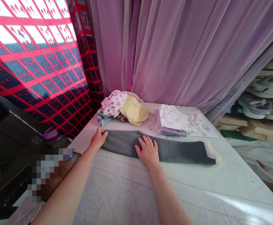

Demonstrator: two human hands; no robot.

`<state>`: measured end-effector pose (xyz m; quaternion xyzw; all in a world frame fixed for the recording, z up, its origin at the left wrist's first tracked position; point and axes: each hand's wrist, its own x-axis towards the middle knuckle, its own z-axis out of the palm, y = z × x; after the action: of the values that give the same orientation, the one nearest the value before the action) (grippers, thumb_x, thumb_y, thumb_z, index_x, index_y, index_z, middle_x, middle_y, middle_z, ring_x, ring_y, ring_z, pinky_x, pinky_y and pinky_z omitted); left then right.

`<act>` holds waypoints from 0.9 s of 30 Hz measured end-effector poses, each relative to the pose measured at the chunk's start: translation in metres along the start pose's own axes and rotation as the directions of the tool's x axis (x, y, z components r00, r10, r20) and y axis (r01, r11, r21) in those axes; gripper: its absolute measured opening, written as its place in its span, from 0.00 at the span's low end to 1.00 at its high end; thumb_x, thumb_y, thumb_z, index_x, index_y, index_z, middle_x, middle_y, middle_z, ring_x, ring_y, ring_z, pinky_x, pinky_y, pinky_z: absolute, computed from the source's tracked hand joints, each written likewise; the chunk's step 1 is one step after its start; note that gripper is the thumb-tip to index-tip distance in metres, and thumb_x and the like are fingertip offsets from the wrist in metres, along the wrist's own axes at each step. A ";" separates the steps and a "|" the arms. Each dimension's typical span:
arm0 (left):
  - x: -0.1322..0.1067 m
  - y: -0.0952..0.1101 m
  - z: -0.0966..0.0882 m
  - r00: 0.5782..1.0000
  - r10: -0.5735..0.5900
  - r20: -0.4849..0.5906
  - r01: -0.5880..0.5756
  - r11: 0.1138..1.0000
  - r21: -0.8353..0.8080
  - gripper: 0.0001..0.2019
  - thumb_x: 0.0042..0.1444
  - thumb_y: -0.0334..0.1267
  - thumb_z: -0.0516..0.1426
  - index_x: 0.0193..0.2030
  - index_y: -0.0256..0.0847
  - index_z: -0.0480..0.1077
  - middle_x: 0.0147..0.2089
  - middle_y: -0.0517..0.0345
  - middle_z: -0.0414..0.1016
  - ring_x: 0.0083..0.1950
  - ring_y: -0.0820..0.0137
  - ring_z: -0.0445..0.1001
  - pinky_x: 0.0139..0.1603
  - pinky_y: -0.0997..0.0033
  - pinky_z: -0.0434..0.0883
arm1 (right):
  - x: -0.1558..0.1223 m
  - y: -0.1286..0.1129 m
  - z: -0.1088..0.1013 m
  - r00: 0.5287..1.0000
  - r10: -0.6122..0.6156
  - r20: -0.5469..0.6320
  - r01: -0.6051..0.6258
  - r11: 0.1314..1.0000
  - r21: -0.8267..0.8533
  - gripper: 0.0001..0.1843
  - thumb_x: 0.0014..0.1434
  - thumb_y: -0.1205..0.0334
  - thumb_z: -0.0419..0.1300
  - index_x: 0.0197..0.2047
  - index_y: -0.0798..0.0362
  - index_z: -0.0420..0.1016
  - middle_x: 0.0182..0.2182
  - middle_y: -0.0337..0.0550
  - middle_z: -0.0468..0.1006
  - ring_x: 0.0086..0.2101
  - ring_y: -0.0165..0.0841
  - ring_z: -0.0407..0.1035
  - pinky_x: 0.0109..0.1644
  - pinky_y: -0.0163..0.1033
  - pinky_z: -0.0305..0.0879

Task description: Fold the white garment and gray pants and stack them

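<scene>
A pair of dark grey leggings (pixel 183 151) lies lengthwise across the table, folded into one long strip with pale lace or fluff at its right end. My left hand (pixel 99 137) pinches the left end of the leggings at the waist. Flat on the middle of the fabric rests my right hand (pixel 148 150), its fingers spread. Just behind, a loose heap of clothes holds a yellow garment (pixel 134 111) and a white piece with pink hearts (pixel 114 102). To the right of that heap sits a stack of folded clothes (pixel 172 120), the top one white with small prints.
Purple curtains (pixel 164 53) hang behind the white-covered table (pixel 127 190). A red and navy patterned cloth (pixel 47 68) hangs at the left, above a jar with a purple lid (pixel 52 136). At the right stand shelves with shoes (pixel 262 106), cardboard boxes (pixel 258 128) and a plastic bag (pixel 260 159).
</scene>
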<state>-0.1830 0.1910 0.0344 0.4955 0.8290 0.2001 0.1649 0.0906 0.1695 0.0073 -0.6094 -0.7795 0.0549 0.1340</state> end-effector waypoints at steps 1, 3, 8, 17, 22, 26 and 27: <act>0.000 -0.002 -0.002 1.000 0.008 0.016 -0.008 1.000 -0.006 0.19 0.63 0.43 0.51 0.60 0.43 0.60 0.52 0.49 0.78 0.49 0.62 0.78 0.47 0.65 0.71 | 0.000 0.000 0.000 1.000 0.003 0.002 -0.003 1.000 0.001 0.26 0.69 0.50 0.47 0.66 0.47 0.66 0.68 0.46 0.60 0.67 0.44 0.50 0.69 0.57 0.40; -0.003 -0.001 -0.005 0.999 0.052 -0.005 -0.051 0.998 0.030 0.21 0.62 0.39 0.51 0.62 0.43 0.60 0.55 0.49 0.76 0.51 0.63 0.77 0.49 0.66 0.71 | 0.001 0.000 0.000 1.000 0.003 0.007 -0.003 1.000 0.001 0.27 0.69 0.50 0.47 0.66 0.47 0.65 0.68 0.47 0.60 0.67 0.44 0.50 0.69 0.58 0.40; -0.030 0.028 0.001 0.922 0.364 -0.132 -0.302 0.889 0.343 0.21 0.61 0.37 0.52 0.60 0.38 0.68 0.67 0.42 0.65 0.65 0.54 0.66 0.63 0.55 0.65 | 0.001 -0.001 0.000 1.000 0.003 0.017 -0.003 1.000 -0.002 0.27 0.69 0.50 0.47 0.67 0.48 0.65 0.68 0.47 0.59 0.67 0.44 0.50 0.69 0.59 0.40; -0.072 0.048 0.053 0.864 0.482 0.149 -0.498 0.766 0.407 0.30 0.66 0.51 0.43 0.71 0.41 0.57 0.74 0.49 0.52 0.74 0.54 0.51 0.71 0.40 0.48 | 0.001 -0.001 -0.004 0.999 -0.019 0.031 0.018 1.000 0.020 0.28 0.69 0.48 0.47 0.67 0.47 0.63 0.69 0.48 0.58 0.67 0.44 0.49 0.69 0.59 0.41; -0.069 0.046 0.053 0.884 0.445 0.146 -0.462 0.776 0.430 0.30 0.66 0.53 0.42 0.71 0.46 0.55 0.75 0.51 0.50 0.75 0.51 0.49 0.68 0.29 0.44 | -0.001 0.017 -0.010 0.994 -0.085 0.074 0.085 0.996 0.004 0.30 0.69 0.45 0.45 0.69 0.47 0.59 0.70 0.47 0.55 0.68 0.42 0.48 0.70 0.57 0.42; -0.066 0.047 0.053 0.886 0.434 0.162 -0.459 0.777 0.432 0.31 0.65 0.54 0.41 0.72 0.46 0.55 0.75 0.49 0.50 0.74 0.49 0.48 0.66 0.26 0.44 | -0.010 0.061 -0.021 0.995 -0.056 0.081 0.061 0.997 -0.053 0.31 0.69 0.44 0.44 0.70 0.47 0.58 0.70 0.48 0.54 0.69 0.42 0.46 0.70 0.57 0.42; -0.065 0.048 0.053 0.887 0.428 0.171 -0.458 0.776 0.434 0.31 0.65 0.54 0.41 0.72 0.46 0.55 0.75 0.49 0.50 0.75 0.49 0.48 0.66 0.25 0.45 | -0.013 0.077 -0.025 0.996 -0.031 0.078 0.037 0.997 -0.073 0.31 0.69 0.44 0.44 0.70 0.47 0.59 0.71 0.47 0.53 0.69 0.42 0.46 0.69 0.57 0.43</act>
<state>-0.0924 0.1627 0.0167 0.7072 0.7067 0.0141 0.0162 0.1722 0.1739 0.0102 -0.5980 -0.7959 0.0468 0.0820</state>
